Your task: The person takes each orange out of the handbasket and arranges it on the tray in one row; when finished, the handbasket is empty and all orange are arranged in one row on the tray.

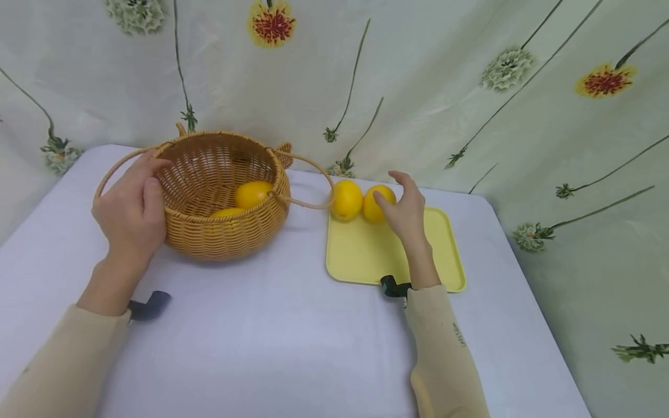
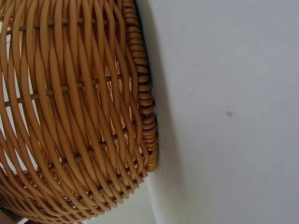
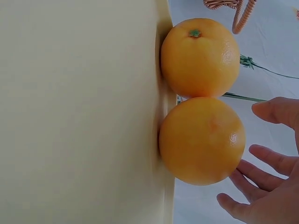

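Note:
A round wicker basket (image 1: 235,232) stands at the back left, with two oranges (image 1: 253,194) visible inside it. My left hand (image 1: 133,203) grips its rim at the left side, beside one of the loop handles. In the left wrist view the woven wall (image 2: 70,93) fills the left half. Two more oranges sit side by side at the far edge of a yellow tray (image 1: 360,255). Over the right-hand orange (image 3: 201,142) is my right hand (image 1: 407,209), thumb and fingers spread apart around it. The other orange (image 3: 201,56) shows a green stem mark.
A white cloth (image 1: 272,337) covers the table. Behind it hangs a flower-patterned curtain (image 1: 418,75), which also runs down the right side. The basket's right loop handle (image 1: 316,162) reaches out toward the left orange on the tray.

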`<state>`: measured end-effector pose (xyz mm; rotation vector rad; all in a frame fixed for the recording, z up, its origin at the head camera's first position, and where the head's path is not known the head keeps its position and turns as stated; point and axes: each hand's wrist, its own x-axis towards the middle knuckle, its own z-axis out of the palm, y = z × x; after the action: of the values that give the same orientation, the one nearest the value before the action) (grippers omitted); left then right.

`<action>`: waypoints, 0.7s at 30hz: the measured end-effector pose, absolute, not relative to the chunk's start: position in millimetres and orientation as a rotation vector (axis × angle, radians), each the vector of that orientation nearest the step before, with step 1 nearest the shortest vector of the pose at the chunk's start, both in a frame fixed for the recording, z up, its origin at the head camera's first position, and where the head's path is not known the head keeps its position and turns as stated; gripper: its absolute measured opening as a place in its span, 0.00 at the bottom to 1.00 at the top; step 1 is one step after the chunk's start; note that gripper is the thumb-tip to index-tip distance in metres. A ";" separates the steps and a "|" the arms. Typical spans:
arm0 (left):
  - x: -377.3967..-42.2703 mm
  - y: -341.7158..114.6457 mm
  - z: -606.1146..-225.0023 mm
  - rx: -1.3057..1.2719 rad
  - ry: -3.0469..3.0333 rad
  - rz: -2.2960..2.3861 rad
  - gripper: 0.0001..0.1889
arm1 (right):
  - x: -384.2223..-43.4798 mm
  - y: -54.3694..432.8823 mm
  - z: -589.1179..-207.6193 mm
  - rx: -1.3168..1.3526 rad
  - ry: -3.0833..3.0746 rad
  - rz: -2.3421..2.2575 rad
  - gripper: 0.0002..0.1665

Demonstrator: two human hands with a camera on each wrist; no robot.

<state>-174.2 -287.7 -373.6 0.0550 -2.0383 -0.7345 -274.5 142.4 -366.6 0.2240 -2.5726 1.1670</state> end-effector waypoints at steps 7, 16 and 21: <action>-176.4 -289.4 -376.3 0.014 -2.022 -0.689 0.27 | -276.3 143.1 -368.5 0.243 -2.570 1.162 0.34; -176.8 -290.0 -377.6 0.044 -2.034 -0.702 0.26 | -275.4 139.5 -369.8 0.260 -2.562 1.157 0.34; -175.4 -289.7 -376.4 0.030 -2.024 -0.698 0.27 | -270.1 131.5 -361.0 0.322 -2.524 1.155 0.34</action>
<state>-175.4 -289.7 -376.4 0.0298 -2.0242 -0.6985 -270.1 131.5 -361.0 0.3219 -2.5242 1.1552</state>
